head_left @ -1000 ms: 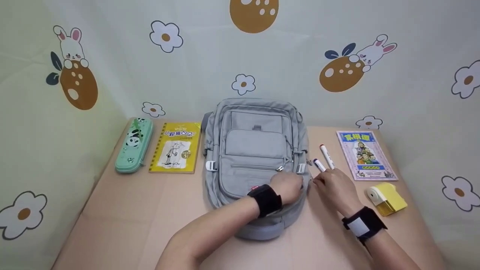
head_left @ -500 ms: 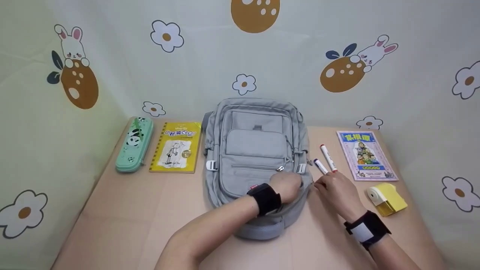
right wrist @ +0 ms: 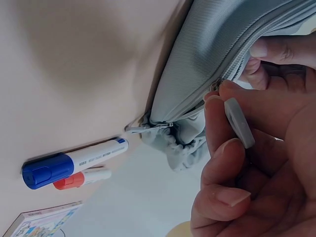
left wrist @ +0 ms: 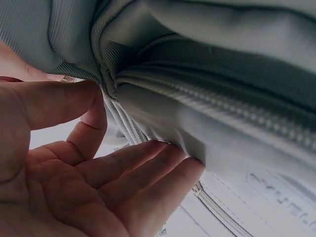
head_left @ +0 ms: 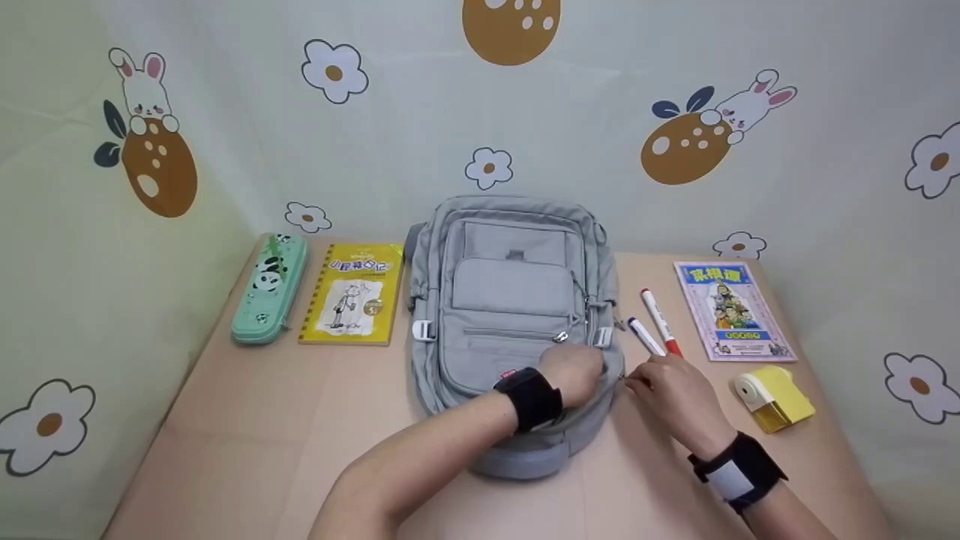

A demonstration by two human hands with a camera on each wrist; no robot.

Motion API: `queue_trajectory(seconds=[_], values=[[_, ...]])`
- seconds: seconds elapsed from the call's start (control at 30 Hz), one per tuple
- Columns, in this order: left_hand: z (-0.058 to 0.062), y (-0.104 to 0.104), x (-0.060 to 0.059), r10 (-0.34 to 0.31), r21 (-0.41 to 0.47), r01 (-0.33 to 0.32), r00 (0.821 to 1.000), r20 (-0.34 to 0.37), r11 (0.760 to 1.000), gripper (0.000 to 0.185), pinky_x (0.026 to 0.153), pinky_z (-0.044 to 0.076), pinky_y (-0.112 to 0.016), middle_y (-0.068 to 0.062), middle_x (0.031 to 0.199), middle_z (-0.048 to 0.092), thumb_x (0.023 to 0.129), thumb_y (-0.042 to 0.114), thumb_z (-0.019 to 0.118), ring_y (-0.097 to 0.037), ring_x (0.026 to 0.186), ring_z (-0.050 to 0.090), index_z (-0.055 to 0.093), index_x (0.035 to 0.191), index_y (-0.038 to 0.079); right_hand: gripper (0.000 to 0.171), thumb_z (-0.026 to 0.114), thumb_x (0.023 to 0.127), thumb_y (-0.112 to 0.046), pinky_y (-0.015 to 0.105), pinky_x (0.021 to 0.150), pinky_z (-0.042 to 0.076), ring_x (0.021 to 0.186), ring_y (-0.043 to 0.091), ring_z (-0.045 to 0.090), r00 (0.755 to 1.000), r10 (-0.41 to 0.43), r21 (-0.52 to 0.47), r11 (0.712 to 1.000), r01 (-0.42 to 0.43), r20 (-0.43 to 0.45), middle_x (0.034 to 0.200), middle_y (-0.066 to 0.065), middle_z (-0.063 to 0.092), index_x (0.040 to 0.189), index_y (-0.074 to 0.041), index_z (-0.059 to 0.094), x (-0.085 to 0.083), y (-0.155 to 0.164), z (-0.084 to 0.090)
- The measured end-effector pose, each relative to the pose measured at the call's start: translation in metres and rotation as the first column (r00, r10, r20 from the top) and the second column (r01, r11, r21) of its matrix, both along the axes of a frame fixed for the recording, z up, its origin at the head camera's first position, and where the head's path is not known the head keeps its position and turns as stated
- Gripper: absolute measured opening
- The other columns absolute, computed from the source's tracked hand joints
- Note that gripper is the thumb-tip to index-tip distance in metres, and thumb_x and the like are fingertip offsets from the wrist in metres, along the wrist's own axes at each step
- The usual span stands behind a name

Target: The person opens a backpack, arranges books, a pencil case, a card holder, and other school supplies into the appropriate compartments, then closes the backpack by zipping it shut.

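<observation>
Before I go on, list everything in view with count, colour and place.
Soft fabric backpack: one, grey, table centre.
Panda-print pencil case: one, mint green, far left.
Cartoon-cover book: one, yellow, between case and backpack.
Blue-capped marker: one, white, right of backpack.
Red-capped marker: one, white, beside it.
Picture-cover book: one, pink-bordered, right of markers.
Boxy pencil sharpener: one, yellow and cream, nearer than that book.
Table: one, peach, under these.
Rabbit-print sheet: one, pale, behind table.
Wristbands: two, black, one per wrist.
Left hand: one, bare, pinching backpack fabric.
Right hand: one, bare, pinching light grey zip tab.
</observation>
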State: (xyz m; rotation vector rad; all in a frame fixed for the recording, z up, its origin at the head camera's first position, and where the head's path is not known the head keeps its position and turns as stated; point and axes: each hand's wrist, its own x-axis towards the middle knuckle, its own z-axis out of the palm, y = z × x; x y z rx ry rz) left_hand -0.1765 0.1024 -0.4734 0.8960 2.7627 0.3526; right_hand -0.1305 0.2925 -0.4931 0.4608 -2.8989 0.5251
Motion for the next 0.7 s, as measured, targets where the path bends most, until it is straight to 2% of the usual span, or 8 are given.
queue_trajectory(seconds=[0.17,0.23,0.33,0.5,0.6,0.7], values=[[0.0,-0.001,0.001,-0.017,-0.007,0.017,0.999,-0.046,1.0,0.023,0.059,0.053,-0.033,-0.001,0.079,0.068,0.099,0.022,0.062,-0.018,0.069,0.063,0.067,0.078,0.013,0.008,0.082,0.084,-0.006,0.04,0.07,0.054,0.075,0.016,0.064,1.0,0.001,-0.004,1.0,-0.001,0.019,0.078,-0.004,0.068,0.086,-0.013,0.079,0.001,0.0,0.0],[0.0,-0.001,0.002,-0.014,-0.002,0.014,0.999,-0.043,1.0,0.022,0.059,0.052,-0.034,-0.001,0.079,0.068,0.098,0.022,0.062,-0.018,0.068,0.063,0.067,0.079,0.013,0.007,0.081,0.085,-0.006,0.041,0.071,0.054,0.075,0.016,0.065,1.0,0.0,-0.008,1.0,0.0,0.031,0.079,-0.003,0.069,0.087,-0.012,0.079,0.001,0.001,-0.001],[0.0,-0.003,0.002,-0.004,0.028,0.004,1.0,0.003,1.0,0.023,0.058,0.05,-0.033,-0.001,0.076,0.064,0.096,0.024,0.063,-0.018,0.067,0.06,0.061,0.075,0.015,0.007,0.08,0.086,-0.005,0.042,0.072,0.054,0.076,0.016,0.064,0.999,0.003,-0.016,1.0,-0.002,0.047,0.08,-0.003,0.07,0.089,-0.011,0.079,0.0,0.002,-0.002],[0.003,-0.013,0.003,-0.027,0.1,0.014,0.992,0.121,0.995,0.04,0.052,0.043,-0.032,0.001,0.065,0.053,0.093,0.031,0.067,-0.018,0.061,0.055,0.047,0.062,0.016,0.008,0.08,0.086,-0.003,0.043,0.075,0.054,0.079,0.02,0.066,0.999,0.005,-0.025,1.0,-0.004,0.046,0.082,-0.001,0.071,0.091,-0.009,0.079,-0.001,0.003,-0.005],[0.007,-0.021,0.006,-0.03,0.113,0.009,0.983,0.179,0.994,0.042,0.053,0.044,-0.031,0.001,0.065,0.054,0.093,0.035,0.066,-0.018,0.06,0.055,0.049,0.061,0.015,0.01,0.08,0.085,-0.002,0.043,0.075,0.054,0.08,0.021,0.066,0.999,0.0,-0.025,1.0,0.001,0.043,0.082,0.0,0.071,0.093,-0.008,0.079,0.0,0.003,-0.007],[0.009,-0.028,0.009,-0.031,0.106,0.008,0.975,0.219,0.994,0.034,0.057,0.045,-0.03,0.001,0.07,0.057,0.092,0.036,0.066,-0.018,0.064,0.056,0.054,0.069,0.015,0.01,0.08,0.085,-0.003,0.043,0.073,0.054,0.078,0.021,0.066,0.999,-0.004,-0.022,1.0,0.005,0.051,0.081,0.0,0.07,0.094,-0.008,0.079,0.0,0.004,-0.007]])
